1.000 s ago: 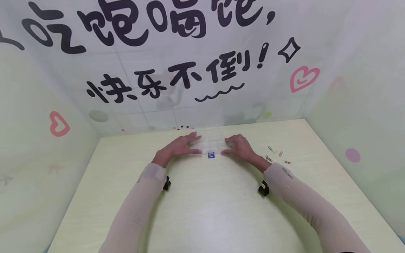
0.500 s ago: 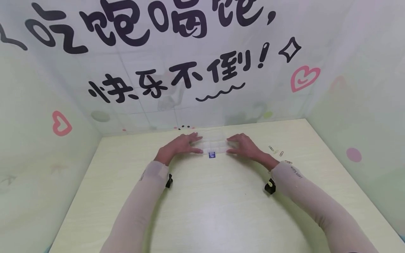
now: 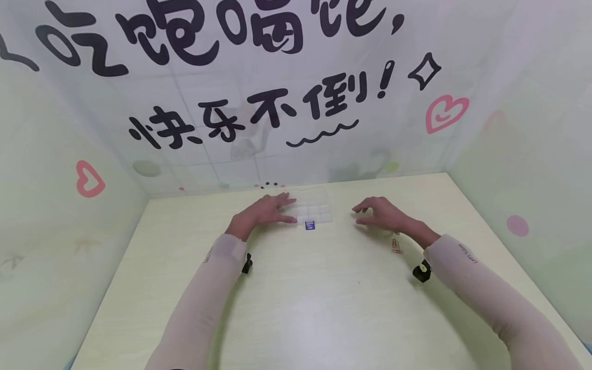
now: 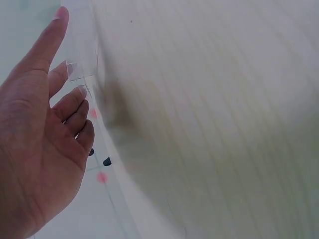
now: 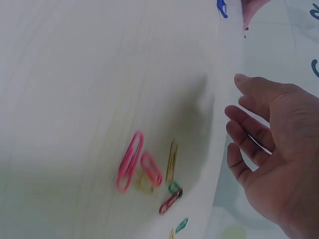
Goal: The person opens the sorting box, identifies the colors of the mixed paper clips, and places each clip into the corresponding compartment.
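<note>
A clear compartment box (image 3: 319, 208) lies against the back of the table, with a blue label (image 3: 310, 225) at its front edge. My left hand (image 3: 268, 209) holds the box's left end, thumb at the front and fingers farther back; in the left wrist view the box's corner (image 4: 82, 59) lies between thumb and index finger. To the right of the box, apart from it, my right hand (image 3: 381, 213) hovers with loosely bent fingers and nothing in them. Several coloured paper clips lie on the table near it, among them a pink paper clip (image 5: 130, 162) and a gold paper clip (image 5: 172, 162).
The pale wooden table (image 3: 300, 298) is walled in by printed panels at the back and both sides. Dark lettering and a pink heart (image 3: 446, 114) mark the back panel (image 3: 277, 169). A black wrist camera (image 3: 422, 271) hangs under the right sleeve.
My right hand has come away from the box's right end and moved right, over the paper clips, covering some of them in the head view. The left hand has stayed at the box.
</note>
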{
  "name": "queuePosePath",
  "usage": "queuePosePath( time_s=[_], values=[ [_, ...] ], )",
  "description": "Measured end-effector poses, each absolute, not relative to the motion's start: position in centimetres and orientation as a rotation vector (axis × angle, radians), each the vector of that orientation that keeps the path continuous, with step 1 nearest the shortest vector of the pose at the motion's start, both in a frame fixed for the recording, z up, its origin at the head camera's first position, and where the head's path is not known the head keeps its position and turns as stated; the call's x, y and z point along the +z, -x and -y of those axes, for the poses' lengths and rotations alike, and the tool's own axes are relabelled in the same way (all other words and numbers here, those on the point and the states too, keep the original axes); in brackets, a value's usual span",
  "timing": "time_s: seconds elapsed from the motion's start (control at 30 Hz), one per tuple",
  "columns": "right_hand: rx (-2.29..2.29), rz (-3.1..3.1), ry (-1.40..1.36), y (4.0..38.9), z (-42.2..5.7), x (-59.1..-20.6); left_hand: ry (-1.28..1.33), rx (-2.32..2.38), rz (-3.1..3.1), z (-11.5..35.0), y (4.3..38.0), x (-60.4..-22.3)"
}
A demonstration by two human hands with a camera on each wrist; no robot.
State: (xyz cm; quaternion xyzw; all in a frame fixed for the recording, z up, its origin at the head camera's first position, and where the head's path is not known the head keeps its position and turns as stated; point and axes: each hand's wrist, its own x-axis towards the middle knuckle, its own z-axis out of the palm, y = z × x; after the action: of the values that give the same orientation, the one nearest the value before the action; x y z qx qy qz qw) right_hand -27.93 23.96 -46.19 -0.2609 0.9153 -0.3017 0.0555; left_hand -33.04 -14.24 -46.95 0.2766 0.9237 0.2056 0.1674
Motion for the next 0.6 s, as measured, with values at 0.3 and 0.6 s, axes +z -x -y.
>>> queuePosePath(
  time_s=[0.3,0.6],
  values=[
    [-0.797,-2.752,0.858,26.9,-26.6,-45.7,-0.771,0.577,-2.622,14.2,33.1,-47.0],
    [-0.74,-2.755,0.973,26.4,-28.9,-45.9,-0.774,0.585,-2.623,14.2,33.1,-47.1]
  ],
)
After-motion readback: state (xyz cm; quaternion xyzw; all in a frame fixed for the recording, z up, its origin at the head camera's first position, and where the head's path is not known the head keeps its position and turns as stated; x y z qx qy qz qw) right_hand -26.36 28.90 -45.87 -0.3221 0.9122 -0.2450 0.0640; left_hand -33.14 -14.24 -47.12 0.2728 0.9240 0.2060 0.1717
